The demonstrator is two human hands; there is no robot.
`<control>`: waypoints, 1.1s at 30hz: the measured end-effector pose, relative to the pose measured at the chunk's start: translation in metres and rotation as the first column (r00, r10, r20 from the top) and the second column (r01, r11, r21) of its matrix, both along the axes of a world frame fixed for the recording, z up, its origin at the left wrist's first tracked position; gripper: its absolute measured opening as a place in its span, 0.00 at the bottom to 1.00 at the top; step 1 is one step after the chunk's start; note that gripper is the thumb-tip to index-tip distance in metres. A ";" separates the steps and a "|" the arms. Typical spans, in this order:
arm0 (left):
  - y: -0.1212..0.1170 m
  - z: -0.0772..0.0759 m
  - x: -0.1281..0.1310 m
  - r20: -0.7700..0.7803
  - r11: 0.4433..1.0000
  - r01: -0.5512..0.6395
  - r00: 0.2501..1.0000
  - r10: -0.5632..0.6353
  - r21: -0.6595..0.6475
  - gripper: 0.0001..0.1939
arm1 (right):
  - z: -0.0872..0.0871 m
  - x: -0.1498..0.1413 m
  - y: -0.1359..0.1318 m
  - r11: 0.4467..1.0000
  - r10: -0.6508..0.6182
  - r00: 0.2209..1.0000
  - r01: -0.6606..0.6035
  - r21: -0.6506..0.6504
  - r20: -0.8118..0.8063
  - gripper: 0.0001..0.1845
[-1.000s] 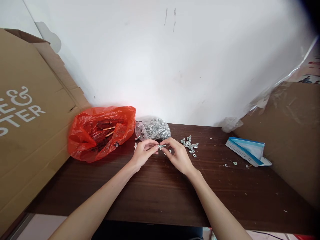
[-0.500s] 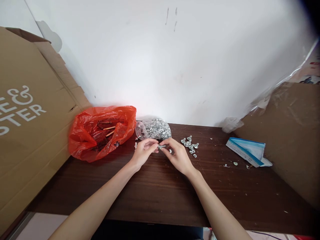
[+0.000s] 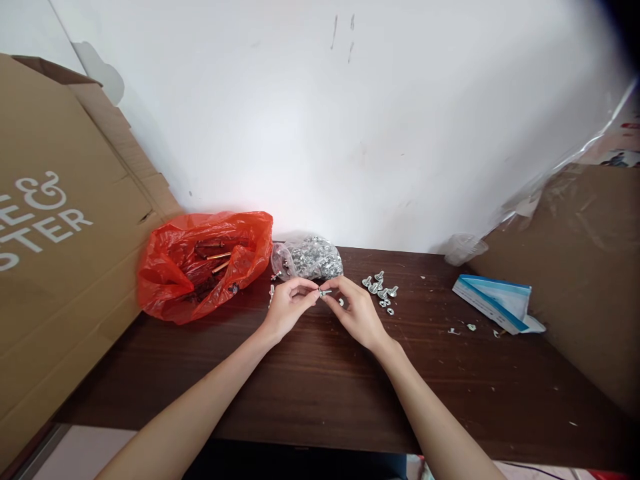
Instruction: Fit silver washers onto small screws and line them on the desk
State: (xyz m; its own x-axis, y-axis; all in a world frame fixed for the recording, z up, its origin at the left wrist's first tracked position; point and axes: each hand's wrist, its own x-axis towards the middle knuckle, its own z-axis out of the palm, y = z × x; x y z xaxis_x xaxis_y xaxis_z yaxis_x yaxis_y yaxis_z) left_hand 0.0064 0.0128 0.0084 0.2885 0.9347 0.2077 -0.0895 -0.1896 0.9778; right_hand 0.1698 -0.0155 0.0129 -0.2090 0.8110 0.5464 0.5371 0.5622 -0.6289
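Pinching a small metal bolt (image 3: 326,292) by its left end, the left hand (image 3: 287,308) has thumb and fingertips nearly together; the right hand (image 3: 357,312) grips the other end between thumb and forefinger. They hold it over the dark counter (image 3: 320,393), just before a clear bag (image 3: 316,257) of metal pieces. Loose bolts (image 3: 373,288) and nuts (image 3: 391,311) lie rightward, a red bag (image 3: 159,275) leftward.

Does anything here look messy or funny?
Yes, a bit: small scraps lie loose on the table at right, like litter, near a blue-and-white packet. The white wall has dark streaks, like smudges.
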 end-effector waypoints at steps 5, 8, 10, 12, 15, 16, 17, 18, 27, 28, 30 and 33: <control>-0.004 0.005 -0.002 -0.152 0.935 -0.001 0.987 0.060 0.356 0.03 | 0.000 0.000 0.000 1.000 -0.008 1.000 0.008 -0.003 -0.003 0.06; -0.005 0.004 -0.002 -0.192 0.927 -0.015 0.977 0.093 0.374 0.06 | 0.000 0.000 0.001 1.000 -0.011 1.000 0.011 -0.002 -0.008 0.06; -0.004 0.001 -0.002 -0.192 0.946 -0.045 0.975 0.111 0.322 0.09 | 0.000 0.000 0.001 1.000 -0.015 1.000 0.015 0.001 -0.010 0.07; 0.000 -0.004 -0.002 -0.222 0.961 -0.077 0.965 0.138 0.265 0.10 | -0.001 0.000 0.001 1.000 -0.016 1.000 0.016 0.002 -0.010 0.07; 0.003 -0.007 -0.002 -0.236 0.970 -0.055 0.965 0.112 0.239 0.09 | -0.001 0.000 0.001 1.000 -0.020 1.000 0.020 0.002 -0.005 0.06; 0.003 -0.007 -0.002 -0.219 0.971 -0.046 0.971 0.100 0.236 0.08 | -0.001 0.000 0.001 1.000 -0.021 1.000 0.021 0.003 -0.004 0.06; 0.003 -0.007 -0.002 -0.197 0.972 -0.041 0.976 0.088 0.230 0.09 | -0.001 0.000 0.001 1.000 -0.021 1.000 0.021 0.006 -0.004 0.06; 0.004 -0.007 -0.002 -0.178 0.976 -0.036 0.981 0.075 0.215 0.10 | -0.001 0.000 0.000 1.000 -0.022 1.000 0.022 0.009 -0.004 0.06; 0.005 -0.010 -0.001 -0.128 0.995 -0.009 0.992 0.022 0.095 0.13 | -0.001 0.001 0.000 1.000 -0.026 1.000 0.026 0.007 -0.002 0.06; 0.005 -0.010 -0.001 -0.116 0.996 -0.013 0.993 0.024 0.088 0.13 | -0.001 0.001 0.000 1.000 -0.025 1.000 0.025 0.007 -0.003 0.06; 0.005 -0.009 -0.001 -0.125 0.998 -0.021 0.992 0.029 0.061 0.14 | -0.001 0.001 0.000 1.000 -0.024 1.000 0.024 0.003 -0.004 0.06; 0.004 -0.007 -0.001 -0.160 0.999 -0.012 0.987 0.018 0.038 0.13 | -0.001 0.001 0.000 1.000 -0.024 1.000 0.024 -0.004 -0.001 0.06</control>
